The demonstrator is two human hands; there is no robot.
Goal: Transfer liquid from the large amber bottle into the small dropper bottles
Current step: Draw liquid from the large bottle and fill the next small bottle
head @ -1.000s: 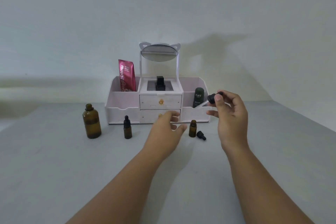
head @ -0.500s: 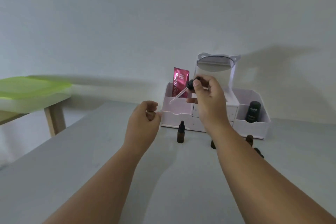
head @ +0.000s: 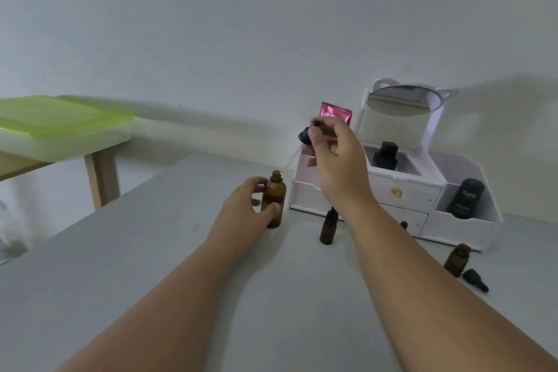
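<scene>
The large amber bottle [head: 274,200] stands uncapped on the grey table [head: 151,251]. My left hand [head: 244,208] grips its body from the left. My right hand [head: 335,160] is raised above and right of it and pinches a black dropper [head: 305,134] by the bulb; the thin glass tube slants down-left toward the bottle's mouth. A small capped dropper bottle [head: 328,226] stands just right of the large one. Another small bottle [head: 457,260] stands uncapped at the far right, with its black dropper cap [head: 475,280] lying beside it.
A white organiser [head: 401,190] with drawers and a round mirror [head: 403,100] sits at the back, holding a pink sachet [head: 336,112], a black bottle [head: 385,155] and a dark tube [head: 466,198]. A green-topped wooden table [head: 54,124] stands at the left.
My view has swung left. My left hand reached to the large amber bottle and took hold of it. My right hand carried the dropper left, above that bottle.
</scene>
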